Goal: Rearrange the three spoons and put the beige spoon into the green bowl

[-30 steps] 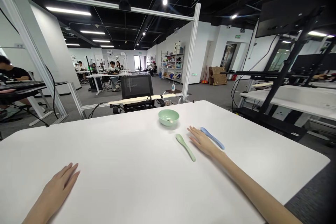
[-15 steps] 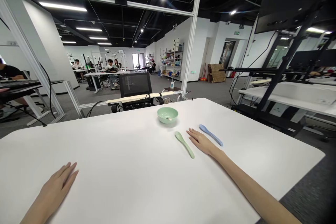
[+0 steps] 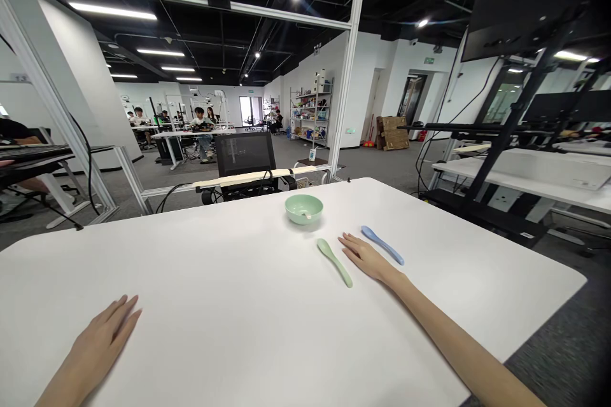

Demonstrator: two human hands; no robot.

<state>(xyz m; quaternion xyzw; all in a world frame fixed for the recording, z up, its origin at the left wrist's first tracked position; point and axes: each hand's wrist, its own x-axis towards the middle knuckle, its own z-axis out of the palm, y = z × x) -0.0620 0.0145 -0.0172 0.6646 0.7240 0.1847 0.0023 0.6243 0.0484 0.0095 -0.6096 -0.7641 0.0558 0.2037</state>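
Note:
My right hand [image 3: 365,257] lies flat on the white table [image 3: 248,305], fingers stretched out, holding nothing. It rests between a green spoon [image 3: 335,262] on its left and a blue spoon [image 3: 382,245] on its right, close to both. A pale green bowl [image 3: 304,209] stands just beyond them with something small and pale inside. My left hand [image 3: 102,339] lies flat and open on the table near the front left, far from these things.
A black office chair [image 3: 244,159] and a metal frame post [image 3: 344,86] stand behind the table's far edge. Desks with black stands [image 3: 515,172] are at the right. Several people sit at desks far back on the left. The table's right edge drops to grey carpet.
Both hands stay flat where they were. Only the view has shifted slightly; nothing was picked up or moved.

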